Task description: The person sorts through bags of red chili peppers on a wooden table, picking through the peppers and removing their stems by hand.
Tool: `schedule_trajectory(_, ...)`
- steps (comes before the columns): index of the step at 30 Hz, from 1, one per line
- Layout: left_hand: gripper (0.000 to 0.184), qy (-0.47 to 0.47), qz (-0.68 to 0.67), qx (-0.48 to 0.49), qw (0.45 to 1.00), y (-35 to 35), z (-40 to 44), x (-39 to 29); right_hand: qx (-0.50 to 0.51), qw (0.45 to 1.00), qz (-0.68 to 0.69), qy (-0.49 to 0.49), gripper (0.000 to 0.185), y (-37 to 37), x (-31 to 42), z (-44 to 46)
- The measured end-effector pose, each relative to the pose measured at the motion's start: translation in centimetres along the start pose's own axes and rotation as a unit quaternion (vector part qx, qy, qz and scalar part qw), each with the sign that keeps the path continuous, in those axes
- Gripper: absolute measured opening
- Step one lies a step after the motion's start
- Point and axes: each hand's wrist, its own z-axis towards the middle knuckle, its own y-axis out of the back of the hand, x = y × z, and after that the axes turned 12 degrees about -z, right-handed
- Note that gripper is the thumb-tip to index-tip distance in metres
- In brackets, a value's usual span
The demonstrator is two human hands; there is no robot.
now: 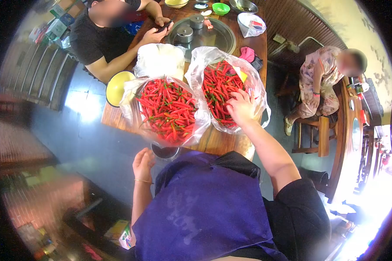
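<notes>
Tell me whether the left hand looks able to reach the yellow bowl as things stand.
Probably yes: the left hand is outside the bags, and the yellow bowl looks uncovered, though the left chili bag crowds one side.

The bags near the hands were thin, clear plastic, crinkled and shiny; the red chili peppers (170, 108) beside the right hand (241, 106) looked smooth and glossy. Beneath them the table (217, 141) was varnished wood. Beyond the hands, the round tray (217, 37) was polished metal. Behind both hands, the purple apron (200, 204) was matt cloth.
</notes>
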Motion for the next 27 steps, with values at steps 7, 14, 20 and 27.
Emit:
schedule_trajectory(7, 0.027, -0.072, 0.035, 0.061, 0.995, -0.3, -0.8, -1.8, -0.052, 0.939, 0.337, -0.037, 0.015, 2.4, 2.0, 0.5)
schedule_trajectory(14, 0.032, -0.257, 0.157, 0.24, 0.923, -9.2, -5.7, -8.6, 0.047, 0.899, 0.413, 0.138, 0.015, 13.0, 9.9, -0.5)
schedule_trajectory(20, 0.024, -0.424, 0.291, 0.251, 0.82, -11.5, -7.4, -11.1, -0.089, 0.914, 0.266, 0.293, 0.013, 15.5, 14.3, -1.4)
schedule_trajectory(27, 0.013, -0.443, 0.35, 0.22, 0.796, -10.3, -7.4, -11.8, -0.085, 0.924, 0.189, 0.32, 0.014, 15.2, 15.1, -2.3)
